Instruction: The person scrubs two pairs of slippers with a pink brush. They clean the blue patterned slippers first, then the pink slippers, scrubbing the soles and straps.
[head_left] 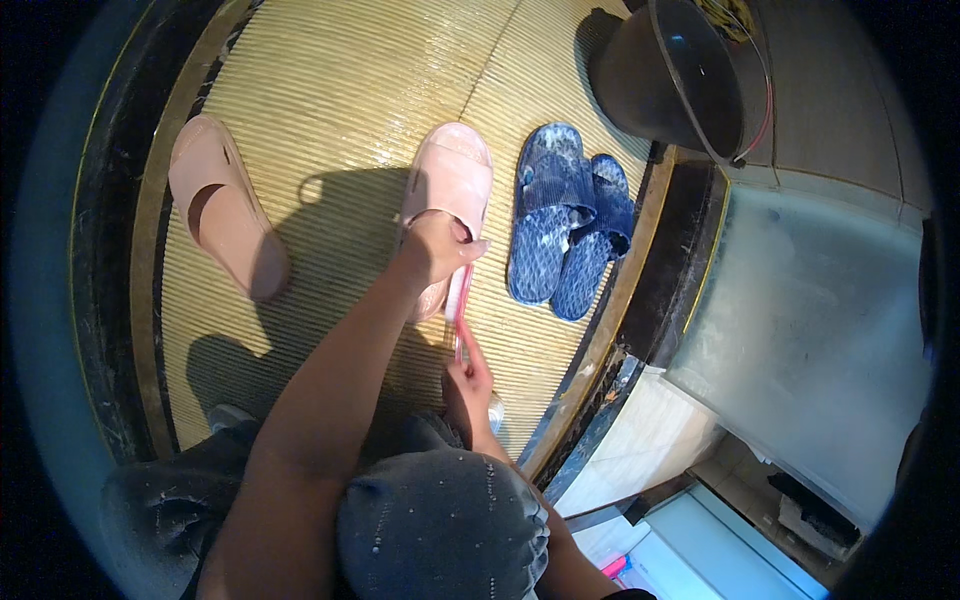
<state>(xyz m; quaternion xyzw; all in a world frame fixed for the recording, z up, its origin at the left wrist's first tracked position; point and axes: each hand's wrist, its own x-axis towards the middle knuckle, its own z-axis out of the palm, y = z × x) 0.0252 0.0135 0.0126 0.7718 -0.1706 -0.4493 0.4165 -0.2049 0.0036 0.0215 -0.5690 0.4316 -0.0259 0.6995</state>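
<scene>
A pink slipper stands on the ribbed yellowish floor, toe pointing away from me. My left hand grips it, fingers tucked under the strap and hidden, thumb sticking out at the right side. In my right hand is a brush with a pink-red handle and pale bristles. Its head lies along the slipper's right side near the heel; whether the bristles touch cannot be made out. The matching pink slipper rests farther left, apart from both hands.
A pair of blue mottled slippers sits just right of the held slipper. Beyond them, a dark bucket with a wire handle is tipped toward the right. A raised dark curb borders the floor on the right. My knee covers part of my right forearm.
</scene>
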